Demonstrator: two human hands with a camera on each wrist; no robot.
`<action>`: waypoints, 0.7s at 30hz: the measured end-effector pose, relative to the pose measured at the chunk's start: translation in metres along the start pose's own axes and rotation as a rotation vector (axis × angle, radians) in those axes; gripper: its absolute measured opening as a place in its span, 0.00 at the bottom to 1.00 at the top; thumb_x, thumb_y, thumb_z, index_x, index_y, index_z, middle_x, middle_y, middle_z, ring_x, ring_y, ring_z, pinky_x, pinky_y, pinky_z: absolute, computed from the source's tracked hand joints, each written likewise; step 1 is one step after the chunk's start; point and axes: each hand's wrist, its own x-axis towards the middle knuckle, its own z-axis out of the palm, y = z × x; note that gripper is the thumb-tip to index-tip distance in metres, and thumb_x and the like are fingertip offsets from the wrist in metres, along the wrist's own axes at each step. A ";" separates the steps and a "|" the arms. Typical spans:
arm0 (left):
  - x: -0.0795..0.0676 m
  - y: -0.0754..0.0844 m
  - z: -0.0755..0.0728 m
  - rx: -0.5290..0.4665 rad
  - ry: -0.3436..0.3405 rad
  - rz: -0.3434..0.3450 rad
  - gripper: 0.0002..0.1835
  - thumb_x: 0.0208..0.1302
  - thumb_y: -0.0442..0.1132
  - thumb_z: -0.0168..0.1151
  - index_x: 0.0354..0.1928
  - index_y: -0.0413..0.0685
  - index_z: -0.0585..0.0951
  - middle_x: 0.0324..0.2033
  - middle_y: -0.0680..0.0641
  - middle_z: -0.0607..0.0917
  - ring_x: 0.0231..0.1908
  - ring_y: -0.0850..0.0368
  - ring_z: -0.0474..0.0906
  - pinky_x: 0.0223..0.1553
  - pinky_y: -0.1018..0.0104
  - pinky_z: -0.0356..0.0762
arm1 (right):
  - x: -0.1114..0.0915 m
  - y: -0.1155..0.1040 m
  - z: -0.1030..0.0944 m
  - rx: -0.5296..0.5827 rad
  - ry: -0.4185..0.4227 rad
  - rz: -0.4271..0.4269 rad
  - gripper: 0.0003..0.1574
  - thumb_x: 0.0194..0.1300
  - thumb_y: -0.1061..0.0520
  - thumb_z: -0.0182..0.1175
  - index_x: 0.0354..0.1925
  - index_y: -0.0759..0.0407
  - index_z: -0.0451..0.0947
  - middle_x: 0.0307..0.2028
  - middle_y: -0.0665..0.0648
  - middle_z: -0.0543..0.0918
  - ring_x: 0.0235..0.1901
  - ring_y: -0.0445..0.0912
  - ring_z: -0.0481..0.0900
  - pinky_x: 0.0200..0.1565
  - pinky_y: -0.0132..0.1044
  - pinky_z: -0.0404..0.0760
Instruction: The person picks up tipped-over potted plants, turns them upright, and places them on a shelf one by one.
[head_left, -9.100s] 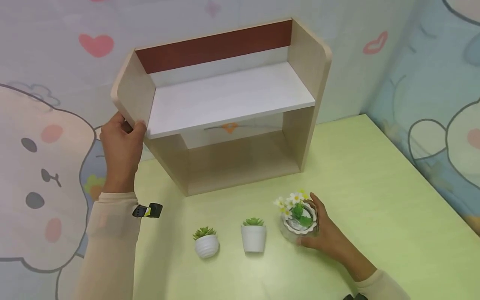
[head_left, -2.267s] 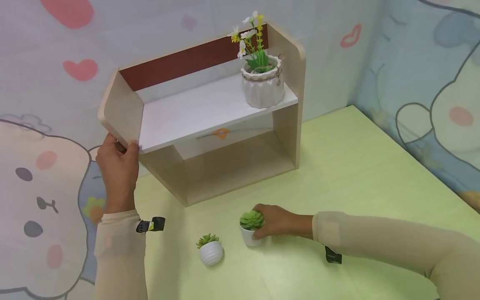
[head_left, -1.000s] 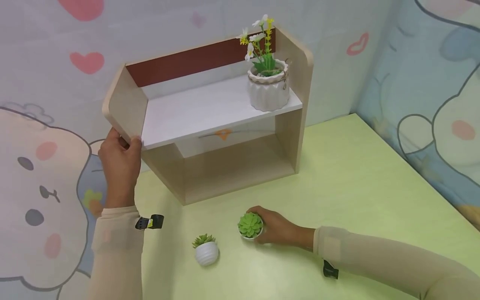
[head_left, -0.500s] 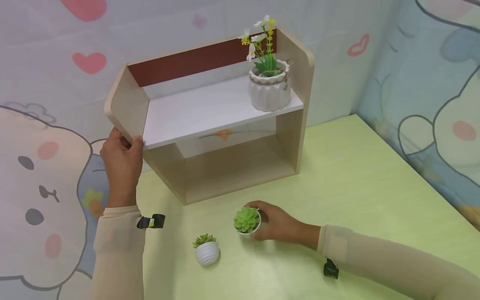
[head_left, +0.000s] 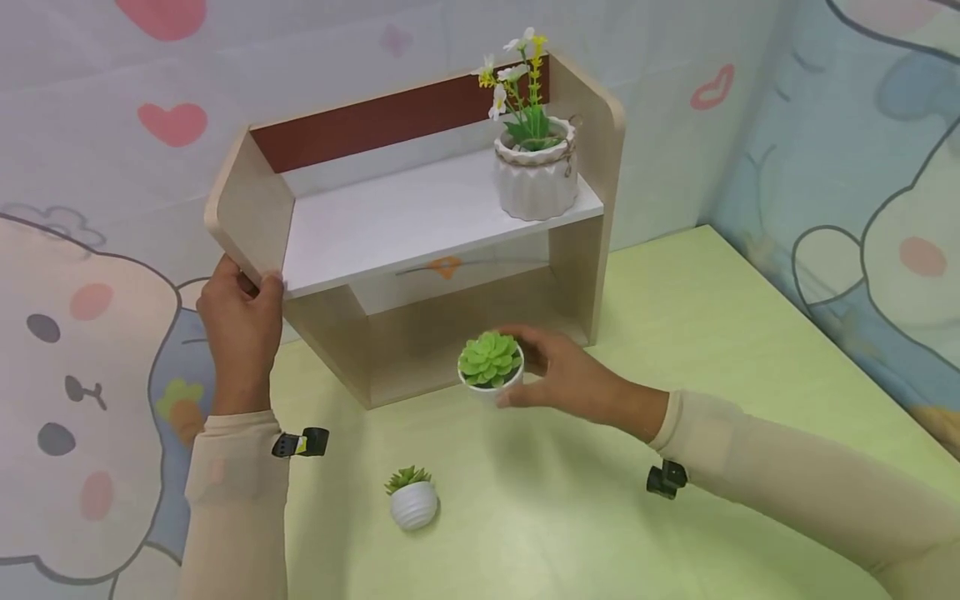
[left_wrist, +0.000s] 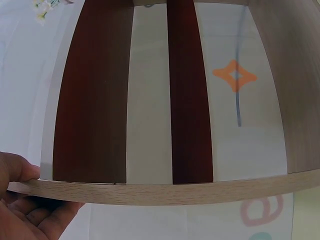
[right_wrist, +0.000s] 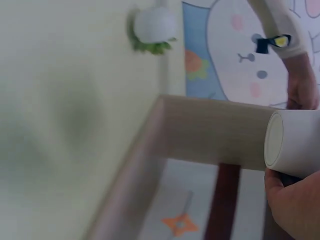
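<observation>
I have the potted succulent (head_left: 489, 361) in my right hand (head_left: 566, 375), its smooth white pot pinched between my thumb and fingers; it hangs clear of the green table (head_left: 660, 308), in front of the shelf unit's (head_left: 405, 221) lower compartment (head_left: 420, 346), with the rosette tilted toward the head camera. My left hand (head_left: 242, 333) grips the front edge of the unit's left side panel (head_left: 258, 200), thumb on the inner side and fingers round the outer. Up on the white board, close to the right side panel (head_left: 592, 125), stands an upright flower pot (head_left: 536, 187) with white and yellow blooms and twine round its neck. A small ribbed pot (head_left: 413, 504) with a spiky green plant sits on the table nearer me, left of the succulent. Behind everything is a wall (head_left: 360, 67) printed with hearts and cartoon animals.
</observation>
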 end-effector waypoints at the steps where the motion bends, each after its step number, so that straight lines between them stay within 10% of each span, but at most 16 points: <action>1: 0.000 0.000 0.000 -0.004 0.000 0.000 0.19 0.71 0.33 0.58 0.61 0.36 0.82 0.52 0.38 0.89 0.50 0.49 0.87 0.47 0.68 0.81 | 0.003 -0.009 -0.004 -0.008 0.011 -0.005 0.52 0.58 0.64 0.78 0.75 0.65 0.65 0.68 0.62 0.75 0.70 0.58 0.72 0.69 0.52 0.70; 21: 0.000 0.000 0.001 0.014 0.007 0.022 0.18 0.70 0.33 0.58 0.58 0.33 0.83 0.49 0.38 0.89 0.49 0.49 0.87 0.42 0.74 0.78 | 0.068 -0.106 -0.040 -0.056 0.168 0.008 0.53 0.60 0.63 0.76 0.77 0.58 0.63 0.66 0.55 0.77 0.62 0.48 0.77 0.62 0.40 0.78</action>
